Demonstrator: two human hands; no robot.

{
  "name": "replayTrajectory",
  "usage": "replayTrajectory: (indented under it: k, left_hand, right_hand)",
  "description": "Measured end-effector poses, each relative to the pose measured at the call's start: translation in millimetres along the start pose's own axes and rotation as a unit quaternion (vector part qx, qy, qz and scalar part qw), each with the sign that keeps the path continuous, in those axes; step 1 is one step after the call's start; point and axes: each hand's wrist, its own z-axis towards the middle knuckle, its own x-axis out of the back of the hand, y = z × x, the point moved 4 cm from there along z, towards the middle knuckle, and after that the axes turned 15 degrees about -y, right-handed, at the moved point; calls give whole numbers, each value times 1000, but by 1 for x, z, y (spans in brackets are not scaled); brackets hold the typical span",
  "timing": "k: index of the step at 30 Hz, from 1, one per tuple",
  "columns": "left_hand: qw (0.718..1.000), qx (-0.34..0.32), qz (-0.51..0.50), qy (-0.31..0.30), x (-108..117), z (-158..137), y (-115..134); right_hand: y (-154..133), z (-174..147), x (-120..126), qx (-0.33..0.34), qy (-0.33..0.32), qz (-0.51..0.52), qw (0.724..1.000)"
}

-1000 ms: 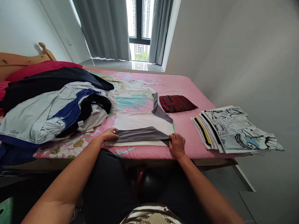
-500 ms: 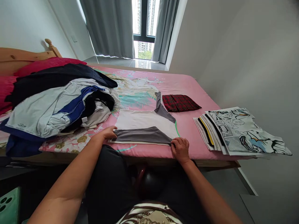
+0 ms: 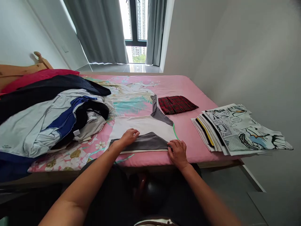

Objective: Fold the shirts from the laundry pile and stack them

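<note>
A white T-shirt (image 3: 131, 124) with grey sleeves lies on the bed, its near grey sleeve (image 3: 145, 142) folded inward along the body. Green trim (image 3: 174, 131) edges its right end. My left hand (image 3: 130, 137) lies over the shirt near that folded sleeve, fingers stretched out and nothing gripped. At the shirt's near right corner, my right hand (image 3: 178, 152) has its fingers bent around the edge, pinching the fabric. The far grey sleeve (image 3: 160, 113) points away from me.
A red plaid folded garment (image 3: 177, 104) lies beyond the shirt. On the right, a stack of folded clothes (image 3: 232, 128) sits by the bed's edge. A large heap of loose clothes (image 3: 51, 116) covers the left side of the pink bed sheet (image 3: 174, 82). Grey curtains (image 3: 98, 31) hang behind.
My left hand has let go of the shirt's left near corner and moved right onto the shirt. My right hand stays at the right near corner. The view has shifted slightly.
</note>
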Motion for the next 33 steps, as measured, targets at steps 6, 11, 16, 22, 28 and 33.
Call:
replayTrajectory:
  k: [6,11,16,22,28,33]
  left_hand:
    - [999,19,25,-40,-16,63,46]
    - [994,67,32,-81,-20,87,55]
    - [990,80,7,-120,-24,97,54]
    - [994,97,-17,-52,-34,94,52]
    - [994,97,-28,43,-41,87,54]
    - [993,28,-34,106,-29,61,53]
  right_hand:
    - [19,5,0,-61,-33,-22,997]
    - [28,7,-3,-77,-60,-17,995]
    - [33,9,-6,-98,-53,-6,994]
    - [38,13,-13,-111,-87,-22,990]
    - [40,14,-11,-114,-85,-32,989]
    - [22,15,5,-72,-13,41,996]
